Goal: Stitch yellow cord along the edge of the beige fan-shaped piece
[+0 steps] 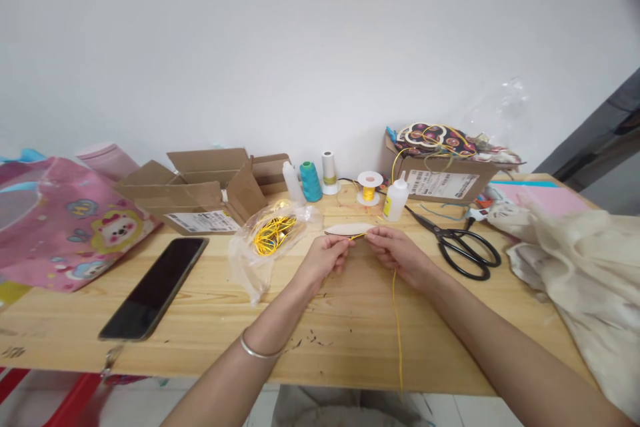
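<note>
Both hands meet above the middle of the wooden table, pinching a yellow cord (397, 327) between them. My left hand (327, 260) is closed, thumb against forefinger, on one part of the cord. A short way to the right, my right hand (393, 252) pinches another part, and the cord's tail hangs from it past the table's front edge. A thin dark strand shows beside the left fingertips; what it belongs to I cannot make out. Just behind the fingers lies a flat whitish oval piece (350, 229). The fingers hide part of the cord.
Left: a phone (155, 290), pink bag (75, 220), open carton (195, 193) and plastic bag of yellow cord (274, 235). Behind: teal thread cone (311, 181), yellow spool (369, 192), white squeeze bottle (396, 199). Right: black scissors (463, 247), filled carton (445, 181), cream cloth (590, 273).
</note>
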A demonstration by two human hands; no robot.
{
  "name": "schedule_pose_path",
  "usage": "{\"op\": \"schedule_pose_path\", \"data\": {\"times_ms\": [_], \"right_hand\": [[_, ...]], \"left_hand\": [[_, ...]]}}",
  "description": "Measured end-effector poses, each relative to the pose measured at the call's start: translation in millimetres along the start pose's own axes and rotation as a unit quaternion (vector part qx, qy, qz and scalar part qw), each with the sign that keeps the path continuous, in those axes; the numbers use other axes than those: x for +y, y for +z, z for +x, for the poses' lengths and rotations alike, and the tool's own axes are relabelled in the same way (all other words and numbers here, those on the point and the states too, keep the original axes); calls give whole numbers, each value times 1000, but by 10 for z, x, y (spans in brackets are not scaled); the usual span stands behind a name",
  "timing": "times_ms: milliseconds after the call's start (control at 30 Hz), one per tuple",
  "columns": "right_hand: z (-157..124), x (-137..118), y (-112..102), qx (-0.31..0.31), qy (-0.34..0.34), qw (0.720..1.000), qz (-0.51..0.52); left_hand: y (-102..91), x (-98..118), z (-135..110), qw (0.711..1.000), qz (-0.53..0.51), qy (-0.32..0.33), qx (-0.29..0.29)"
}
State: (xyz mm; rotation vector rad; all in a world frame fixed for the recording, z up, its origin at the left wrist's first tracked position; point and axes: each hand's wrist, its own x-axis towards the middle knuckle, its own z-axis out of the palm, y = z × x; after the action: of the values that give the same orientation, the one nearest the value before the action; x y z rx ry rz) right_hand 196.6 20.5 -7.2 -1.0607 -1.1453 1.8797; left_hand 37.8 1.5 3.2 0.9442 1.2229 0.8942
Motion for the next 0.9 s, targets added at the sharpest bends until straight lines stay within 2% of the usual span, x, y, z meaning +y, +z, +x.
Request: {"op": "schedule_pose_path", "data": {"times_ms": [67,167,267,367,433,567,733,900], "right_hand": [[-2,-15,-1,-3,15,1000,-1],[-1,-20,34,18,11,998,-64],[4,-12,86,60,-30,989,-128],[17,0,116,75,-87,983,-146],[30,14,119,82,-115,979,-148],[60,45,107,97,-130,977,-141],[64,52,97,111,-110,981,-119],[50,46,82,88,-96,983,-129]], "left_hand": [[11,3,-11,1000,-11,-14,10],[25,7,-16,999,10,-11,33],[22,-16,18,993,72,63,64],[3,-62,72,972,146,169,77],[-12,-97,97,958,183,205,77],[-28,-157,101,952,203,213,83],[-30,-189,74,941,246,210,96],[-44,-202,70,933,275,213,93]]}}
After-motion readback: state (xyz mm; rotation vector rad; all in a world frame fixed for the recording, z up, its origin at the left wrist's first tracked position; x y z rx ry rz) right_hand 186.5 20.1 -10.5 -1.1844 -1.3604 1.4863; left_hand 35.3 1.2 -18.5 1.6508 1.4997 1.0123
